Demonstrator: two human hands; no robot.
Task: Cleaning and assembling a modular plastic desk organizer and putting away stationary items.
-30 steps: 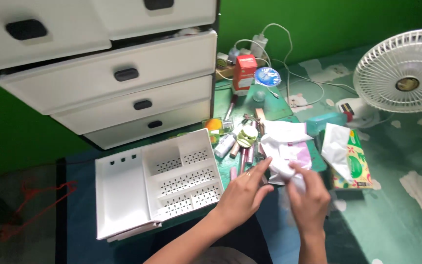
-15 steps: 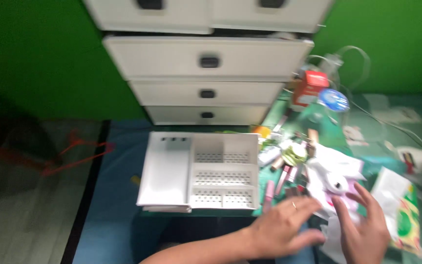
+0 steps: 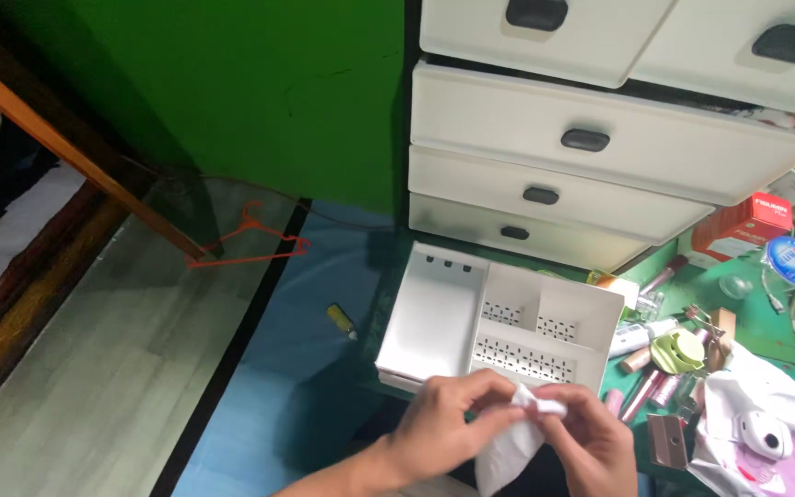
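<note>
My left hand (image 3: 448, 426) and my right hand (image 3: 589, 438) meet at the bottom of the view, both pinching a small white tissue (image 3: 512, 440) that hangs down between them. Just beyond the hands lies a white plastic organiser tray (image 3: 434, 313) with perforated compartments, set on the floor in front of a white drawer unit (image 3: 600, 147). The tray's compartments look empty.
Right of the tray lie scattered cosmetics: lipstick tubes (image 3: 644, 391), a green round case (image 3: 678, 351), a small mirror (image 3: 667, 440), a white bag (image 3: 756, 414), a red box (image 3: 741, 225). A yellow tube (image 3: 340, 319) and an orange hanger (image 3: 250, 241) lie left. Green wall behind.
The view has swung left, away from the fan and clutter. My hands have come together in front of the tray and now hold a white tissue between them.
</note>
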